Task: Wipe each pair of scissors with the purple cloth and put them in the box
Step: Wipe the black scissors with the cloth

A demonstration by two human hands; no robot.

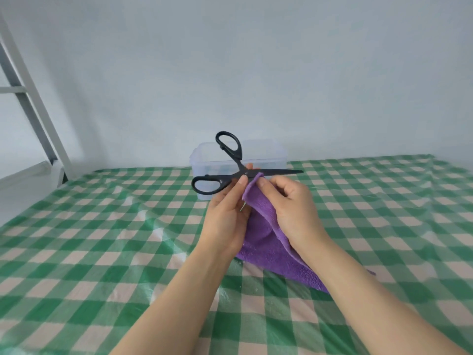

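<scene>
Green-checked tablecloth (102,226), pale wall behind. Black scissors (225,181) are held up above it with the blades spread. They are probably rigid and light, and the edges are sharp, so the pivot or the plastic loops look safest to hold. Left hand (225,221) pinches them at the pivot. Right hand (294,206) pinches the purple cloth (266,242), soft and limp, folded round the lower blade beside the left fingers. Clear plastic box (268,155) sits just behind.

Black scissors (231,175), purple cloth (266,234), green-and-pink checked tablecloth (102,226)
</scene>
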